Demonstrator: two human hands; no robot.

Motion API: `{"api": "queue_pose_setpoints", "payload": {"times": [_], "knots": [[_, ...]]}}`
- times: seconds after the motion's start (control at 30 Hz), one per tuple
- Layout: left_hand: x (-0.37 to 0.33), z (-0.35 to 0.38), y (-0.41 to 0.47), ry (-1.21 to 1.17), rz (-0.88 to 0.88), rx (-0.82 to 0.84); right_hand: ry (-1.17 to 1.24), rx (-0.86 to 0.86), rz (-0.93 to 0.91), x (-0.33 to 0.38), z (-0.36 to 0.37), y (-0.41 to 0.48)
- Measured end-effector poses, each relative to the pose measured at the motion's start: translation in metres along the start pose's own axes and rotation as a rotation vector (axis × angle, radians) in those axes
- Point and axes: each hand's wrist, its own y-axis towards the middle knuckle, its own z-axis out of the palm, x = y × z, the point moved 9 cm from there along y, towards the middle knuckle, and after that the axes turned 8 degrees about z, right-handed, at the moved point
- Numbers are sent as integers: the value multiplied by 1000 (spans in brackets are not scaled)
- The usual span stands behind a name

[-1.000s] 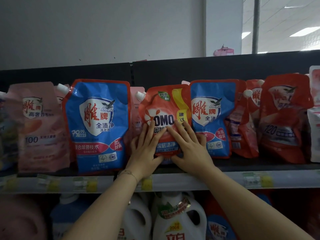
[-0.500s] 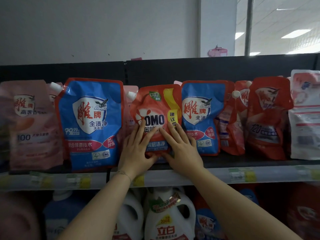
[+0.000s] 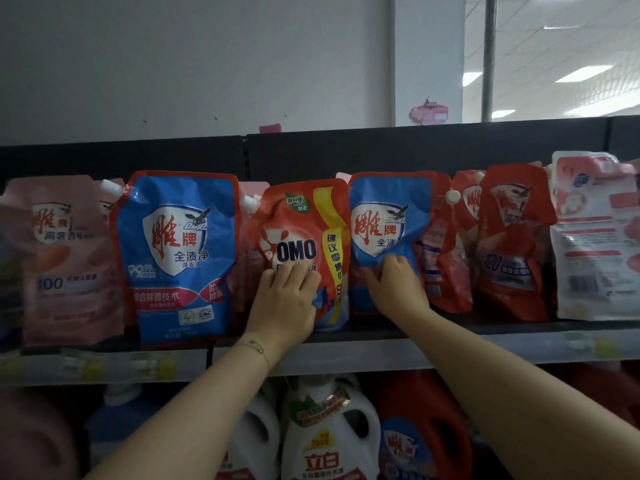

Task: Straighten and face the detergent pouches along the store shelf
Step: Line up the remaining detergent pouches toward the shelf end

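Note:
A row of detergent pouches stands on the dark shelf (image 3: 450,351). My left hand (image 3: 284,306) presses on the lower left of the red OMO pouch (image 3: 304,216), which stands upright and faces front. My right hand (image 3: 394,289) grips the lower front of the smaller blue pouch (image 3: 381,223) just to the right, with its fingers curled into the creased film. That blue pouch leans slightly and overlaps the OMO pouch's right edge. A larger blue pouch (image 3: 176,258) stands to the left, facing front.
A pink pouch (image 3: 62,265) is at the far left. Red pouches (image 3: 509,244) and a white-pink pouch (image 3: 595,237) showing its back fill the right. White and red detergent bottles (image 3: 329,438) stand on the shelf below. Price tags line the shelf edge.
My right hand left the OMO pouch and moved right to take hold of the smaller blue pouch. My left hand stayed on the OMO pouch. The view shifted left.

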Motion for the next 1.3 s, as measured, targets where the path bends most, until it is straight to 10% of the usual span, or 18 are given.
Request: {"api": "queue_pose_setpoints", "payload": {"times": [0.7,1.03,1.3], "knots": [[-73,44,52,-586,-275,322,-297,82,79,-76,-29,39],[-58,93,64,-1010,-1115,260,-190,97,161,-99,-46,61],[-42,126,75,-998,-1375,134,-178,86,160,-122,-52,73]]}}
